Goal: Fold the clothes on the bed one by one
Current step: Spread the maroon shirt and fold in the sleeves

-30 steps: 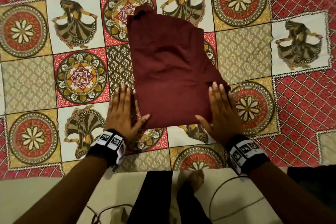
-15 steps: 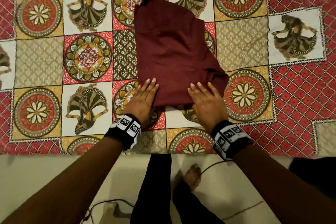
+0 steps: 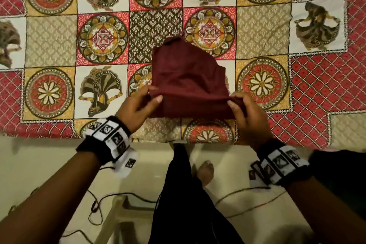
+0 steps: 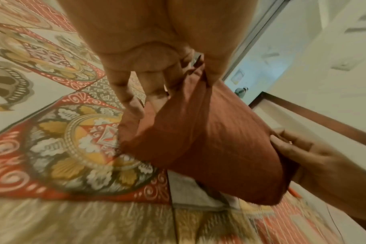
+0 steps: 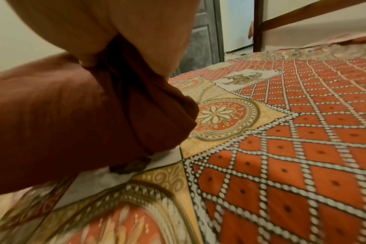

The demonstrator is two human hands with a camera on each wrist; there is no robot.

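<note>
A folded maroon garment [image 3: 188, 77] is lifted at its near edge above the patterned bedspread [image 3: 257, 31], its far end drooping toward the bed. My left hand [image 3: 146, 99] pinches the garment's near left corner, thumb on top. My right hand [image 3: 239, 105] grips the near right corner, fingers curled round the cloth. In the left wrist view the garment [image 4: 209, 145] hangs from my left hand [image 4: 178, 82] and the right hand [image 4: 293, 148] holds its far side. In the right wrist view the bunched maroon cloth [image 5: 83, 123] fills the left, clamped under my right hand [image 5: 136, 54].
The bedspread's near edge [image 3: 138, 136] runs just below my hands, with pale floor, cables [image 3: 95, 206] and my legs [image 3: 184, 194] beneath. A wooden bed rail [image 5: 303, 18] and a doorway [image 5: 234, 24] stand at the far side.
Both hands went from lying flat on the garment's near edge to gripping its near corners and lifting it. The garment has come toward the bed's near edge.
</note>
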